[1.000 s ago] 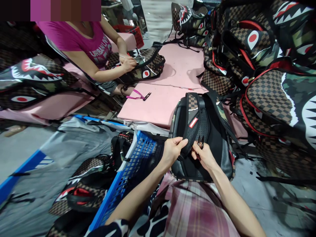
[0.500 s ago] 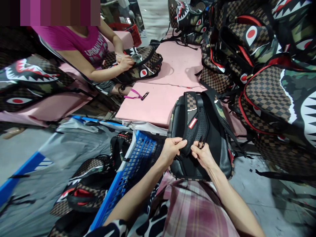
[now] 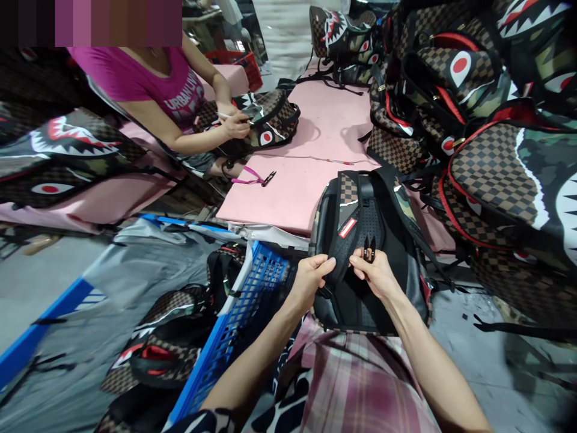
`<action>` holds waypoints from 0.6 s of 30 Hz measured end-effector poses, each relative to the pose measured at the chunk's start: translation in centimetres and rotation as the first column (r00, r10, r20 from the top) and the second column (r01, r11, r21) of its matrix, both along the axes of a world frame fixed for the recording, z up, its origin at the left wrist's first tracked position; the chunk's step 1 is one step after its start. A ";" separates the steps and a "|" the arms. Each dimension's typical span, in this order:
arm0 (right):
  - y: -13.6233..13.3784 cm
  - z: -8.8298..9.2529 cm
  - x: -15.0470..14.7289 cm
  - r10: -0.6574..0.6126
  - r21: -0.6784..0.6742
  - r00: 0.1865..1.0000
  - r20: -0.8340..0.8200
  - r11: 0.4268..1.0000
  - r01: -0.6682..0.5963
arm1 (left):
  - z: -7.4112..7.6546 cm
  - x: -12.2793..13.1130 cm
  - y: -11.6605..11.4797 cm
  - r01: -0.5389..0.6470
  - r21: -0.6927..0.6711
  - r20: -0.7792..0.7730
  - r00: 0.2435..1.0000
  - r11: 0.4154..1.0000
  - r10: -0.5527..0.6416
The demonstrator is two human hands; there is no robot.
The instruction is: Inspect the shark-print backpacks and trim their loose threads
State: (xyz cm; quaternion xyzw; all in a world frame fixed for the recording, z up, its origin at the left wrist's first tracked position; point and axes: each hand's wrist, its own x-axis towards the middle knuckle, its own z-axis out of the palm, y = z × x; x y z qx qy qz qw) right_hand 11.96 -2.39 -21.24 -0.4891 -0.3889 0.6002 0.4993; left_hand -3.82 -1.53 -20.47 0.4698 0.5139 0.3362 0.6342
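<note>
A black backpack (image 3: 392, 264) rests in my lap against the table's edge, its back panel and shoulder straps facing up. My left hand (image 3: 313, 276) is closed on the lower part of the left shoulder strap (image 3: 345, 255), thumb on top. Close beside it, my right hand (image 3: 374, 270) has its thumb and forefinger pinched at the strap's edge; anything between those fingertips is too small to make out. Dark blades of thread snips (image 3: 369, 246) stick up from the right hand's curled fingers. A red-and-white label (image 3: 347, 228) sits on the strap.
Pink-handled snips (image 3: 252, 177) lie on the pink table (image 3: 270, 201). Across it, a co-worker (image 3: 180, 114) handles another backpack (image 3: 270, 123). Backpacks (image 3: 491, 174) are piled at right. A blue crate (image 3: 243, 313) stands at my left, with more bags (image 3: 166, 343) beyond its side.
My view has shifted slightly, so everything sits a little further right. My hands have drawn slightly apart along the strap, and the snips' blades show more upright. The co-worker's hands have moved slightly.
</note>
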 end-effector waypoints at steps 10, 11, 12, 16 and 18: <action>1.1 0.5 -2.1 -0.160 0.082 0.926 0.342 0.987 0.140 | 0.3 1.2 -1.7 0.408 0.753 -0.646 0.609 0.517 0.460; 1.5 0.7 -2.2 -0.164 0.112 0.906 0.389 0.985 0.130 | 0.5 1.3 -1.3 0.405 0.745 -0.653 0.606 0.530 0.455; 2.0 0.8 -2.4 -0.156 0.142 0.889 0.431 0.984 0.105 | 0.5 1.1 -0.9 0.377 0.739 -0.651 0.614 0.559 0.447; 3.6 0.2 -3.1 -0.040 0.148 0.895 0.444 0.988 -0.030 | -0.1 -1.2 1.3 0.036 0.584 -0.514 0.789 0.811 0.336; 3.8 -0.9 -3.6 -0.083 0.079 0.946 0.315 0.995 0.061 | -0.7 -2.8 2.3 -0.156 0.304 -0.268 0.933 0.940 0.241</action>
